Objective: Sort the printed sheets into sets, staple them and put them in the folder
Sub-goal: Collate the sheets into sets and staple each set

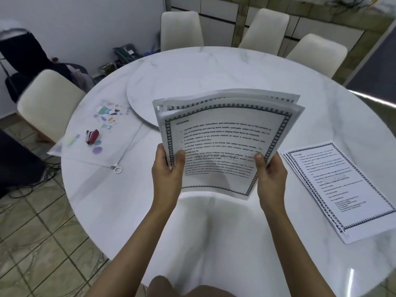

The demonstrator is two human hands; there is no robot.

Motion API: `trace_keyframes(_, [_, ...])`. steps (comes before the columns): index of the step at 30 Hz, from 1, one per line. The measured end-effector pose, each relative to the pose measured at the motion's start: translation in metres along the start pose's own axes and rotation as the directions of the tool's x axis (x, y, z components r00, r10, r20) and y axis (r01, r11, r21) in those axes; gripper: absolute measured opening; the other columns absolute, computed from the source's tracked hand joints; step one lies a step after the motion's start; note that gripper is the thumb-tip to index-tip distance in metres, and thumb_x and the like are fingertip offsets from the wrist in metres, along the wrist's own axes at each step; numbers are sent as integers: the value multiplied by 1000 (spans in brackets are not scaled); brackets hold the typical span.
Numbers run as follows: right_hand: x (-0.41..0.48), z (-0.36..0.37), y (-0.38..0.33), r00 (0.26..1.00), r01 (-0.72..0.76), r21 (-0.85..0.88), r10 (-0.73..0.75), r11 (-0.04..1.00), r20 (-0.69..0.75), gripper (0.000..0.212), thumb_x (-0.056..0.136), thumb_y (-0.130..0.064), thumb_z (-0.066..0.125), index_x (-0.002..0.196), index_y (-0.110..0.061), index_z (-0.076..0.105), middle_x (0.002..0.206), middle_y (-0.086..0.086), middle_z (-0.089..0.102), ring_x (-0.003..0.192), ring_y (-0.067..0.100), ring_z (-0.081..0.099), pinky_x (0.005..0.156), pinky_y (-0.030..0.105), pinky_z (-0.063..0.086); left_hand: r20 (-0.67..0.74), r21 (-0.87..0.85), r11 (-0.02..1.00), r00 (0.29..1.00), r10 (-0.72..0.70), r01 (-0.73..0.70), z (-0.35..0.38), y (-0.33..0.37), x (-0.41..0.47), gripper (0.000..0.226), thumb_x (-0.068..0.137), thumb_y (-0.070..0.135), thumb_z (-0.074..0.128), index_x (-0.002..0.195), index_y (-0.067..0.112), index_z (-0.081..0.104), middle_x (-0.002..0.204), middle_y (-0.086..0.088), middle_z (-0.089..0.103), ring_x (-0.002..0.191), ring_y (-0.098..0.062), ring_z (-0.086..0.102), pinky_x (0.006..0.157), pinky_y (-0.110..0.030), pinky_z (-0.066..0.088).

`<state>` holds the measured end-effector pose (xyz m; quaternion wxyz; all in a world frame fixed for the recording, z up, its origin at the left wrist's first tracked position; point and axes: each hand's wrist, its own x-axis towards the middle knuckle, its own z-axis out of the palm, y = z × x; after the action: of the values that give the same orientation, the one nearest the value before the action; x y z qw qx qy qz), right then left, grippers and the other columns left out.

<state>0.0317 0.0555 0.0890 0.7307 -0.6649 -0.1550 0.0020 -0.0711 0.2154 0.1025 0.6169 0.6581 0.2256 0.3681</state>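
Observation:
I hold a stack of printed sheets (225,136) with dark patterned borders upright above the round white table (214,221). My left hand (166,170) grips its lower left edge, thumb on the front page. My right hand (271,174) grips the lower right edge the same way. The front page is headed "STORAGE"; the sheets behind fan out at the top. A second pile of bordered sheets (340,189) lies flat on the table to the right. A clear zip folder (94,133) with coloured shapes lies at the left, and a small red stapler (92,136) sits on it.
A round marble turntable (171,82) sits at the table's centre, behind the held stack. Cream chairs (181,31) ring the far side and another stands at the left (49,101). Dark bags and cables lie on the tiled floor at the left.

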Motion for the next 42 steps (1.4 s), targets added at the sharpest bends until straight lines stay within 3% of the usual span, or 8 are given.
trace_keyframes(2, [-2,-1,2,999,-31,7,31,999,8,14,94,-13,49,89,-25,56,83,-25,67,81,-8,61,69,9,48,-21,37,999,1000,-22,22,0,-5,-3,9,92,18,54,96,24,50,92,14,61,81,7,60,72,-12,50])
trace_keyframes(5, [-7,-2,9,997,-69,-14,69,998,25,16,94,-15,49,90,-29,57,86,-24,68,85,-6,62,75,13,49,-1,69,995,997,-76,76,-1,-15,-10,13,94,19,51,106,15,51,96,12,62,84,8,60,72,-9,50])
trace_keyframes(14, [-6,-1,1,998,-57,-13,57,998,7,14,94,-18,49,85,-27,56,84,-20,67,84,-3,61,78,16,50,2,30,997,997,-71,71,1,-2,-8,11,93,21,50,104,20,51,97,14,62,85,7,61,71,-8,48])
trace_keyframes(18, [-5,0,-2,997,-71,13,71,997,8,11,93,-20,51,82,-20,55,81,-13,63,80,-3,59,72,14,49,-18,37,997,998,-65,66,0,-1,-8,10,92,20,53,94,30,50,93,16,62,82,6,61,70,-10,49])
trace_keyframes(21, [-6,1,-4,998,-70,16,69,997,9,12,93,-18,50,84,-24,55,83,-12,63,79,-3,60,70,13,50,-21,43,996,997,-71,72,-2,-4,-8,10,91,21,53,99,27,51,96,16,62,85,5,60,73,-11,50])
trace_keyframes(29, [-7,3,-8,998,-66,31,66,997,2,15,94,-15,49,86,-25,56,81,-21,68,80,-6,62,67,10,49,1,19,995,995,-100,100,-2,-6,-9,13,92,22,52,105,20,53,98,13,64,85,6,62,70,-10,50])
trace_keyframes(34, [-4,3,-18,1000,-17,29,17,999,-16,14,94,-15,49,85,-24,55,79,-22,66,78,-6,61,68,10,49,6,-11,998,998,-64,64,0,6,-7,11,92,22,52,96,32,52,96,17,63,86,6,63,69,-9,49])
trace_keyframes(42, [-4,2,-20,998,-52,43,53,998,-16,16,95,-12,46,85,-19,56,75,-25,66,75,-11,60,66,6,46,32,32,999,999,-43,42,-5,5,-6,11,91,22,53,99,31,50,97,17,62,84,9,61,69,-7,48])
